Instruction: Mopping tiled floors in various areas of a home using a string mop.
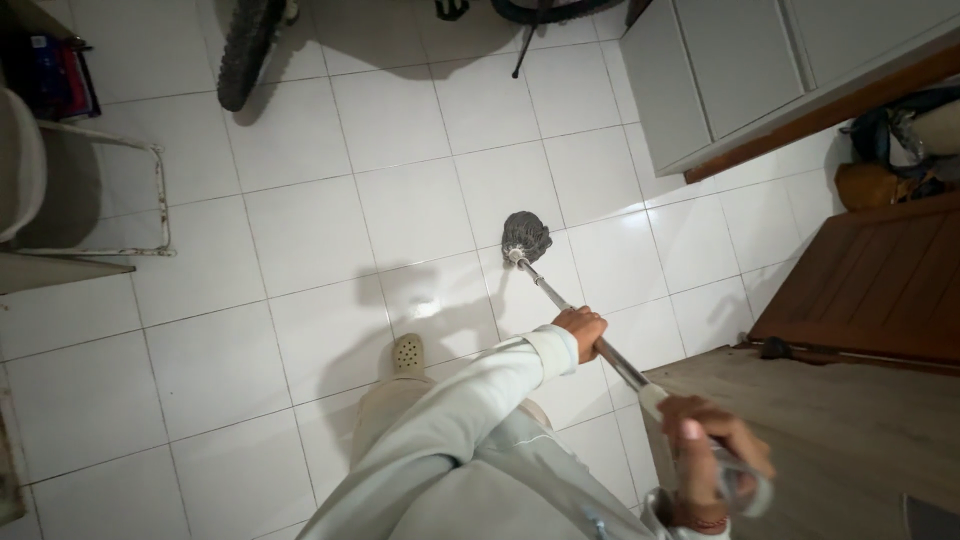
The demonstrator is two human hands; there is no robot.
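A mop with a grey stringy head (525, 236) rests on the white tiled floor (300, 250). Its metal pole (565, 304) slants back toward me. My left hand (582, 331) grips the pole midway, its pale sleeve stretched out in front of me. My right hand (712, 455) is closed around the upper end of the handle, near the bottom right. One foot in a light clog (407, 354) stands on the tiles, left of the pole.
A bicycle wheel (246, 50) leans at the top left, and a kickstand (524, 45) at top centre. A white metal frame (150, 200) stands at left. Grey cabinets (720, 70) fill the upper right, a wooden door (880, 280) and wooden surface (830, 420) the right side.
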